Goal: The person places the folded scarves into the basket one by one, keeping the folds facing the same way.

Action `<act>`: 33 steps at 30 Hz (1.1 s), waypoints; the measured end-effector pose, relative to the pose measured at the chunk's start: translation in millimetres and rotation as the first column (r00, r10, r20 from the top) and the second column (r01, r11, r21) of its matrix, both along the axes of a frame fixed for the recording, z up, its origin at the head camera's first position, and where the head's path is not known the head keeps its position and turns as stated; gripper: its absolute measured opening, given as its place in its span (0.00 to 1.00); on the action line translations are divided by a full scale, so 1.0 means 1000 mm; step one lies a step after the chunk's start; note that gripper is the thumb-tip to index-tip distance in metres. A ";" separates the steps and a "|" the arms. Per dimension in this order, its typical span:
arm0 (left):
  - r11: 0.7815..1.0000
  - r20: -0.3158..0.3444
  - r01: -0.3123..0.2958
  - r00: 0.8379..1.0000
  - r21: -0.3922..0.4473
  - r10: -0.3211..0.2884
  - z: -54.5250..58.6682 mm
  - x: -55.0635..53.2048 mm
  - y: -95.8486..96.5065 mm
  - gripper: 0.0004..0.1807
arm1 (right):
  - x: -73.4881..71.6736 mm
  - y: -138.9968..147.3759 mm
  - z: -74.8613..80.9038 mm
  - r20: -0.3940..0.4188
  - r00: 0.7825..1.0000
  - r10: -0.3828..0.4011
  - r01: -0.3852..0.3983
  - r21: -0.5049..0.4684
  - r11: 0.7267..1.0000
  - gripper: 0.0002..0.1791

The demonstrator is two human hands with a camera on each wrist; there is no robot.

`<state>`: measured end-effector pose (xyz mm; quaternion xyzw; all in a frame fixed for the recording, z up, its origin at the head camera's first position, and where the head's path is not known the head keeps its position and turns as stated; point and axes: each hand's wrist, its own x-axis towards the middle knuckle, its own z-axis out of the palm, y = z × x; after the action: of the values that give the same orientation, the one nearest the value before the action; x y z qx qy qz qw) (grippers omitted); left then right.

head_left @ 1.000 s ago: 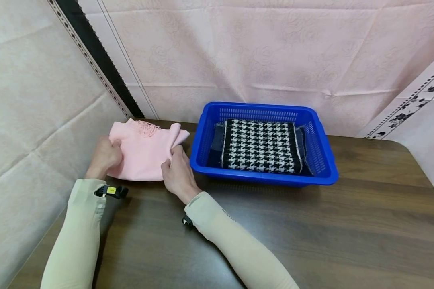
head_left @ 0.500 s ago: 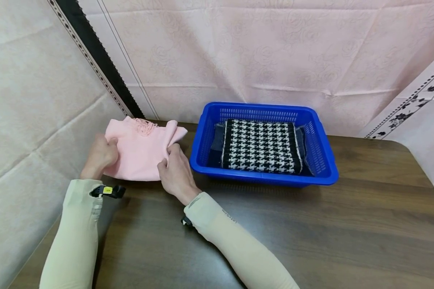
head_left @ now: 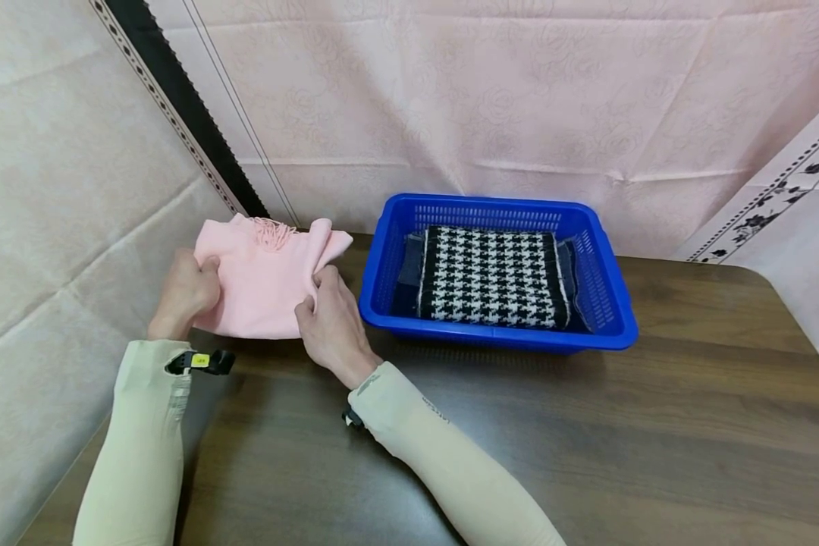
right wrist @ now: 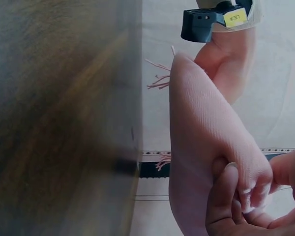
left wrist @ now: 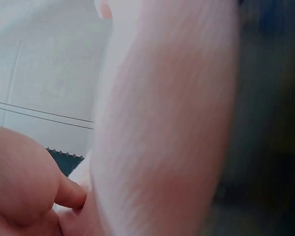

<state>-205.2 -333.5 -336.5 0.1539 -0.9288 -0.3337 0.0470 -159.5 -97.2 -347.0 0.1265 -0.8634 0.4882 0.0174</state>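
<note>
A folded pink fringed scarf (head_left: pixel 266 280) is held up between both hands at the left of the table. My left hand (head_left: pixel 187 292) grips its left side, thumb on the near face. At the right side, my right hand (head_left: pixel 334 326) pinches the gathered cloth, and a loose corner sticks out above the fingers. The right wrist view shows the scarf (right wrist: pixel 201 123) with a gap between it and the tabletop (right wrist: pixel 64 118), pink fringe strands poking out. Close up in the left wrist view, the blurred scarf (left wrist: pixel 167 113) hides most of the left hand (left wrist: pixel 27 182).
Right of the hands stands a blue plastic basket (head_left: pixel 491 334). Inside lies a folded black-and-white houndstooth cloth (head_left: pixel 494 277) on top of dark blue denim (head_left: pixel 408 280). Pale patterned cloth walls (head_left: pixel 519 98) rise behind and to the left of the wooden table (head_left: pixel 655 425).
Both hands have shifted slightly left and upward, carrying the pink scarf with them. The grip of each hand looks the same. The basket and its contents have stayed put.
</note>
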 end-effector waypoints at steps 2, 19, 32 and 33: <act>1.000 0.012 -0.004 1.000 0.015 0.004 0.001 0.002 0.001 0.29 | 0.000 0.000 0.001 -0.010 1.000 0.004 -0.005 -0.008 1.000 0.12; 1.000 -0.004 -0.004 1.000 0.004 0.004 0.007 0.006 0.007 0.33 | 0.003 0.008 0.010 -0.033 0.999 0.012 -0.013 -0.018 1.000 0.12; 1.000 -0.039 -0.018 0.999 0.022 0.019 0.011 0.012 0.013 0.32 | 0.005 0.014 0.014 -0.038 0.998 0.043 -0.045 -0.069 0.997 0.13; 1.000 -0.042 -0.019 0.999 0.021 0.020 0.012 0.012 0.013 0.32 | 0.006 0.015 0.014 -0.038 0.998 0.045 -0.048 -0.072 0.996 0.13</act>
<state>-192.8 -320.4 -324.7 0.1562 -0.9227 -0.3458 0.0685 -153.9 -82.6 -332.5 0.1547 -0.8413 0.5172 0.0264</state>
